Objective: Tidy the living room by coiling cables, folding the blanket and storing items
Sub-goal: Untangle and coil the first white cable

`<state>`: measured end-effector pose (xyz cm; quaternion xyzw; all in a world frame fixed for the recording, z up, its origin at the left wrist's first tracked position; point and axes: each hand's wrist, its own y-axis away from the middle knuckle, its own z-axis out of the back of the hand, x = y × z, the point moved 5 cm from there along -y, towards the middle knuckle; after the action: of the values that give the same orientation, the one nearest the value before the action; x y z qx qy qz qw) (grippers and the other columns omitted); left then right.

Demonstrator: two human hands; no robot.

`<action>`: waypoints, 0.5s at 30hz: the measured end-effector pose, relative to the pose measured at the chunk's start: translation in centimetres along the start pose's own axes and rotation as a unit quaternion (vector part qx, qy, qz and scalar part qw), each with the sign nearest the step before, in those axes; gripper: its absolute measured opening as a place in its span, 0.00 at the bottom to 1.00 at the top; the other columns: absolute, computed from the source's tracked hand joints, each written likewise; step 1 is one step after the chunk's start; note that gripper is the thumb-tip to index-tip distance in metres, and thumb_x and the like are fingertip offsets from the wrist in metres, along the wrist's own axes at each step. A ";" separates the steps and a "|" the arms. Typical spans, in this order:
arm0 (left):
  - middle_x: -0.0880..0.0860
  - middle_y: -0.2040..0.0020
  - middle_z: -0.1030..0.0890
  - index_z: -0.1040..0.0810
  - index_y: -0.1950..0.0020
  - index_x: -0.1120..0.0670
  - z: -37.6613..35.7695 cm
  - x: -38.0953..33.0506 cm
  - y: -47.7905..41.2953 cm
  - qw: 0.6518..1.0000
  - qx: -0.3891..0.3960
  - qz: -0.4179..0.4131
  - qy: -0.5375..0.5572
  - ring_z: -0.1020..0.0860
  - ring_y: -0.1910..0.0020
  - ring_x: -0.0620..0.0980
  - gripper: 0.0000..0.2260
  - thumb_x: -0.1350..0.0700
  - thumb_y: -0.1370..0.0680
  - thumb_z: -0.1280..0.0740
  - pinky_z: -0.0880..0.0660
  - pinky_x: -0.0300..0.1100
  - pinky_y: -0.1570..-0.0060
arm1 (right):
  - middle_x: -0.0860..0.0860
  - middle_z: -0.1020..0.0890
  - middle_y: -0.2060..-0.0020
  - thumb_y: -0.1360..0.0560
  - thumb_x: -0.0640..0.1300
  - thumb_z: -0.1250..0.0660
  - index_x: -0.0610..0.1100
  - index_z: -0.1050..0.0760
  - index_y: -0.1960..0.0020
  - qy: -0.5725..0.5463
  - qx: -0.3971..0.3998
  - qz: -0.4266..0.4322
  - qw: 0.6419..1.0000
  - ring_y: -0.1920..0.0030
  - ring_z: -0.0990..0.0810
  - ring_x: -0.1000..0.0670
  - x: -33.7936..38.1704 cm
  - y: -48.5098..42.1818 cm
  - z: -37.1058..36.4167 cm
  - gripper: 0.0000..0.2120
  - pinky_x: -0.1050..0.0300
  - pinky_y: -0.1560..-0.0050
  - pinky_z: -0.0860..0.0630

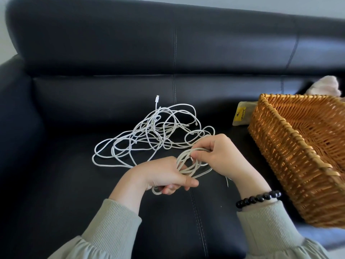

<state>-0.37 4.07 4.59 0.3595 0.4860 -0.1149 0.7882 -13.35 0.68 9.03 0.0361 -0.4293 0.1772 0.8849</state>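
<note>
Where your grey-green sleeves [112, 230] enter at the bottom of the view, a bracelet [259, 199] of dark beads circles your right wrist. Your left hand [164, 174], nearest you, curls its fingers around the lower end of a small coil [188, 163] of white cable, thumb laid across the loops. Your right hand [218, 156], just beyond and to the right, pinches the upper end of the same coil between thumb and fingertips, so it hangs between both hands above the seat of a black leather sofa [56, 184]. Past the hands, the rest of the white cable lies on the seat in a loose tangle [153, 131] straddling the stitched seam between two cushions, one white plug [157, 100] pointing toward the backrest [130, 43]. At your right, a wicker basket [280, 156] sits on the seat, near your right forearm. A pale packet [240, 114] with a yellow label lies against the basket's far left corner. Farther right, pale pink fabric [330, 86] shows beyond the basket's far rim; what it is cannot be told.
</note>
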 end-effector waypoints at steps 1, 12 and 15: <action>0.49 0.79 0.35 0.26 0.64 0.58 0.0 0.0 0.1 1.000 0.001 0.003 -0.003 0.38 0.81 0.45 0.13 0.54 0.22 0.32 0.40 0.39 0.72 | 0.51 0.17 0.67 0.27 0.40 0.29 0.50 0.19 0.64 0.010 -0.004 0.001 1.000 0.64 0.20 0.56 0.1 0.0 -0.1 0.08 0.56 0.57 0.21; 0.47 0.81 0.39 0.28 0.68 0.56 0.3 -0.1 0.2 0.982 0.053 -0.069 0.167 0.39 0.83 0.42 0.18 0.52 0.20 0.38 0.42 0.33 0.79 | 0.37 0.22 0.69 0.42 0.63 0.28 0.38 0.20 0.64 -0.107 -0.079 -0.047 0.990 0.69 0.31 0.48 -0.9 -0.2 1.0 0.27 0.53 0.65 0.31; 0.46 0.81 0.39 0.26 0.70 0.53 0.3 -0.3 0.3 0.968 0.074 -0.100 0.216 0.38 0.83 0.41 0.17 0.50 0.22 0.39 0.41 0.33 0.77 | 0.42 0.27 0.71 0.42 0.63 0.29 0.30 0.25 0.62 -0.134 -0.101 -0.054 0.984 0.67 0.32 0.48 -1.4 -0.3 1.1 0.33 0.53 0.62 0.32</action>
<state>-0.11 4.02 5.07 0.3831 0.6686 -0.1479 0.6200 -14.85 -0.20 8.67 -0.0067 -0.5571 0.0788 0.8267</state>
